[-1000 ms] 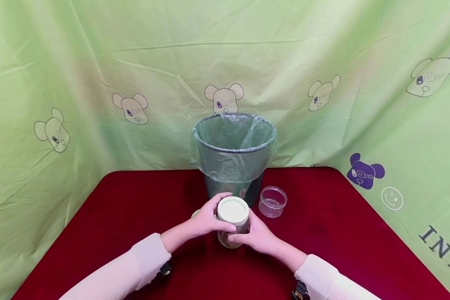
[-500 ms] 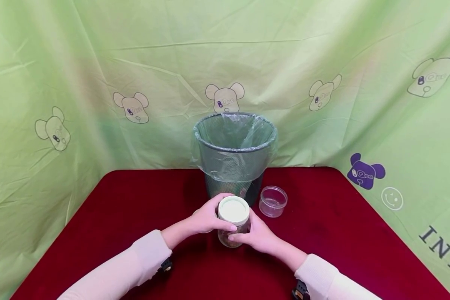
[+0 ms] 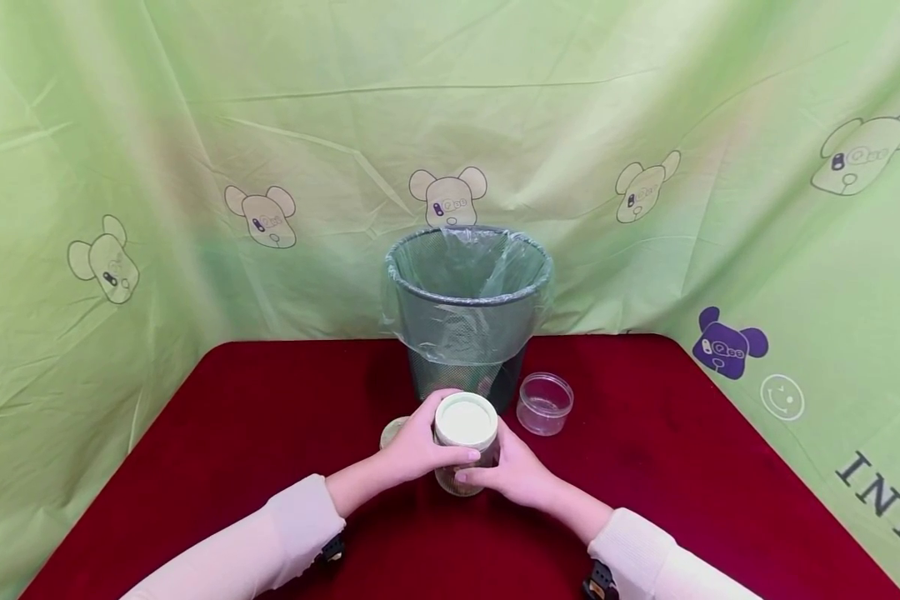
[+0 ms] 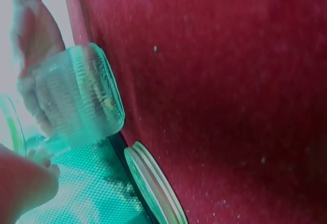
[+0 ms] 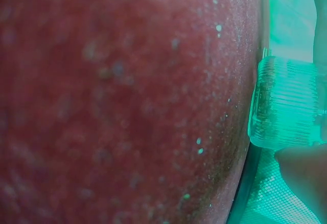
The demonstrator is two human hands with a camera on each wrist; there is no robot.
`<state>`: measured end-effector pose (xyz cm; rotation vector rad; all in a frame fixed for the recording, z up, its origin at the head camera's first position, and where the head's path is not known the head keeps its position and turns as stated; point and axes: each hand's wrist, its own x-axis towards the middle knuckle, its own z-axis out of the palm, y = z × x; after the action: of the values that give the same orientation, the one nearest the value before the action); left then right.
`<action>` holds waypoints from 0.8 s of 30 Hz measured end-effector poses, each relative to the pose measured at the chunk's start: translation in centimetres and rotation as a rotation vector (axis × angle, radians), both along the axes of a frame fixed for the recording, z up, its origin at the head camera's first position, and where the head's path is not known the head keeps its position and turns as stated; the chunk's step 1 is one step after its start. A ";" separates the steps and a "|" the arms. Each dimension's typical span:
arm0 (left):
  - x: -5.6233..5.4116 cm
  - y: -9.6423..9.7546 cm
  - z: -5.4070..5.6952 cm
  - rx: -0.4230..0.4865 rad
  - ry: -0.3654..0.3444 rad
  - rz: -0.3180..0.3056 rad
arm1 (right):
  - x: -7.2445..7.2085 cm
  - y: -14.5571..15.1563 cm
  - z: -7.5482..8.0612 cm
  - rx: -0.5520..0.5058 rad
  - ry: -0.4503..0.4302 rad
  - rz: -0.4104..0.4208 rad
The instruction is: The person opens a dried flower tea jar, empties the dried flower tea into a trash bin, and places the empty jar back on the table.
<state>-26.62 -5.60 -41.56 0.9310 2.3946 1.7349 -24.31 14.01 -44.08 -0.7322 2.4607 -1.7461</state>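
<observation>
A clear ribbed jar (image 3: 461, 481) with a pale lid (image 3: 467, 419) on top stands upright between both hands at the front of the bin. My left hand (image 3: 417, 442) grips it near the lid, thumb across the front. Lower down, my right hand (image 3: 521, 471) holds the jar's body from the right. In the left wrist view some yellowish bits show near the base of the jar (image 4: 97, 91). The right wrist view has the jar (image 5: 286, 104) at its right edge. Partly behind my left hand, a flat round lid (image 3: 392, 429) lies on the table; its stepped edge shows in the left wrist view.
A mesh waste bin (image 3: 465, 333) with a clear plastic liner stands just behind the jar. To its right is a clear open tub (image 3: 545, 406). The red-covered table (image 3: 645, 500) ends at a green printed curtain (image 3: 330, 125) at the back.
My left hand has turned slightly at the lid, its thumb shifting right and its wrist lowering. More of the flat lid beside it shows now. The right hand and the jar stay in place.
</observation>
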 end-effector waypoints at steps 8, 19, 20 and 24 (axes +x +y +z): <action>0.6 0.3 0.2 0.024 0.020 0.061 | 0.0 0.0 0.0 -0.035 0.012 0.035; 0.5 -0.1 1.3 0.106 0.046 0.063 | 0.1 0.0 0.2 0.013 -0.001 0.010; 0.7 -0.2 1.8 0.111 0.046 0.071 | 0.1 0.0 0.2 0.014 -0.001 0.009; 1.6 -1.0 3.8 0.134 0.040 0.083 | 0.0 0.0 0.1 0.011 0.008 0.014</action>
<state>-25.06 -6.63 -37.71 0.9012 2.3996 1.9460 -24.30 14.02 -43.96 -0.7550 2.4628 -1.7267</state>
